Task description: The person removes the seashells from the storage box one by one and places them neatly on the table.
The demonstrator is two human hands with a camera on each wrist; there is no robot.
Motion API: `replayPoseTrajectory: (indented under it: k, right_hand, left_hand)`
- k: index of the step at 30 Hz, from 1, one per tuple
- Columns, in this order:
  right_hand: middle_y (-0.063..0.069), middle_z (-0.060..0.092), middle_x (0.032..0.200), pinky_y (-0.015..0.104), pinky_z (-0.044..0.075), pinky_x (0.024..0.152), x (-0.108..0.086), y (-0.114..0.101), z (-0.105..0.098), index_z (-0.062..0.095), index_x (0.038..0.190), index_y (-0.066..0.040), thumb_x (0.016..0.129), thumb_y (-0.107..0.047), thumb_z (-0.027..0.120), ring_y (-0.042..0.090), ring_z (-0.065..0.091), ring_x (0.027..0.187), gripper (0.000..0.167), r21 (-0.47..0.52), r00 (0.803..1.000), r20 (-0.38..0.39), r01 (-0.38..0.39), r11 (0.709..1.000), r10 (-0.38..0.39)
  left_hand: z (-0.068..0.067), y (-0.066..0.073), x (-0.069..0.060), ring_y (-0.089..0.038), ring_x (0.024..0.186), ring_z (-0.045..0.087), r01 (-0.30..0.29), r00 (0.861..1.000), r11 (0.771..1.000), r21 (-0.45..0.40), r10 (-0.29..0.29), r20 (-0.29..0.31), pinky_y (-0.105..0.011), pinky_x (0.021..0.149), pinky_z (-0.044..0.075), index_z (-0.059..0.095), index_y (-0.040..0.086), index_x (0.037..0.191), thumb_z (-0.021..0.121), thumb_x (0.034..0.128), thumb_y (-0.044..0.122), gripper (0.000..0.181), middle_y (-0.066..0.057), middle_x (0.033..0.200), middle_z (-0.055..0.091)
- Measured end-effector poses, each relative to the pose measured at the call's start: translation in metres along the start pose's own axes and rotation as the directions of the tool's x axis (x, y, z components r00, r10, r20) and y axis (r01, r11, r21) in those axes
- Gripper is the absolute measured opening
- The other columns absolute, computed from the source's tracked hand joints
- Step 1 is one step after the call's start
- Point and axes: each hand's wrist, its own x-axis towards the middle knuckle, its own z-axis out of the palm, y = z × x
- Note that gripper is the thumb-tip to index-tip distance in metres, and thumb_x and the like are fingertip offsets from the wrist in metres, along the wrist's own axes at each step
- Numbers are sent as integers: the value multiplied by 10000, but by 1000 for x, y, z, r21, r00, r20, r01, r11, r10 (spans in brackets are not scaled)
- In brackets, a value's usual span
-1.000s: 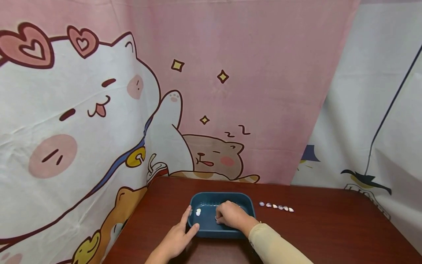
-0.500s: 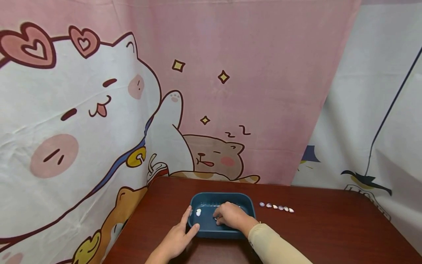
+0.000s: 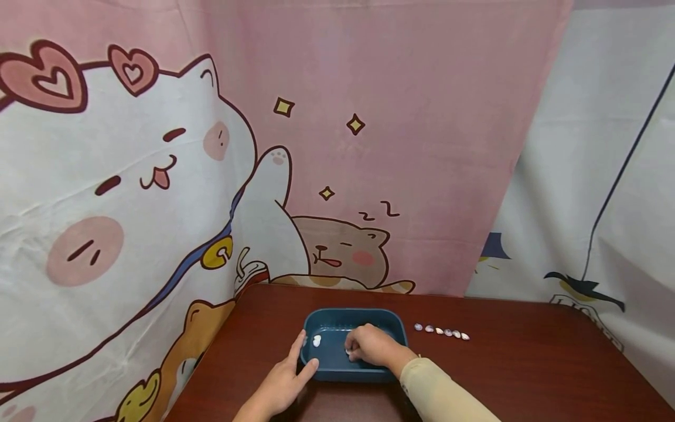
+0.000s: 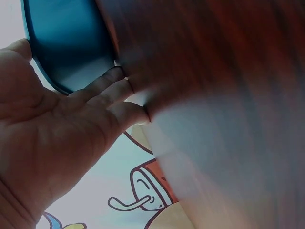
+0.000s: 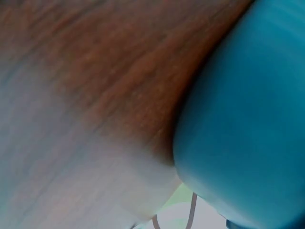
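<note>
A dark teal rectangular tub (image 3: 337, 375) stands on the table. Against its left end rests my left hand (image 3: 282, 378), fingers extended and thumb spread along the near corner; the left wrist view shows the palm (image 4: 57, 129) beside the tub wall. Inside the tub my right hand (image 3: 371, 346) reaches down with curled fingers. It pinches a small whitish piece, apparently a seashell (image 3: 348, 351), mostly hidden by the fingertips. A pair of small white shells (image 3: 317, 340) lies touching near the tub's left end. The right wrist view has only the tub's outer wall (image 5: 243, 114), no hand.
To the right of the tub, several small purple-and-white shells (image 3: 440, 331) lie in a row on the reddish-brown table (image 3: 517, 363). A cartoon-printed cloth (image 3: 422, 146) hangs behind the table and along its left side.
Half a second ago the right fingers loosened and shifted slightly left; now they have drawn together again on the small piece. The left hand and the white shells have stayed in place.
</note>
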Motion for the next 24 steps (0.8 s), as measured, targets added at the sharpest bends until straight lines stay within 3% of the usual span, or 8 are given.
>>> replayPoseTrajectory:
  k: [13,24]
  right_hand:
    - [-123,672,801,229,515,686,-4,2,0,756,891,-189,889,-205,883,-1,558,721,128,76,998,-61,-3,997,7]
    - [-80,754,918,297,607,803,-3,1,-3,818,1064,-147,939,-215,837,20,611,792,144,91,998,-43,-42,995,46]
  left_hand:
    - [1,0,-1,-519,1331,613,4,1000,1000,2,-4,-8,-767,1070,433,145,173,1728,481,1089,611,845,-327,1584,501]
    - [0,0,0,-504,1335,614,7,1000,1000,-5,-7,10,-776,1075,427,134,165,1728,465,1082,642,869,-319,1607,478]
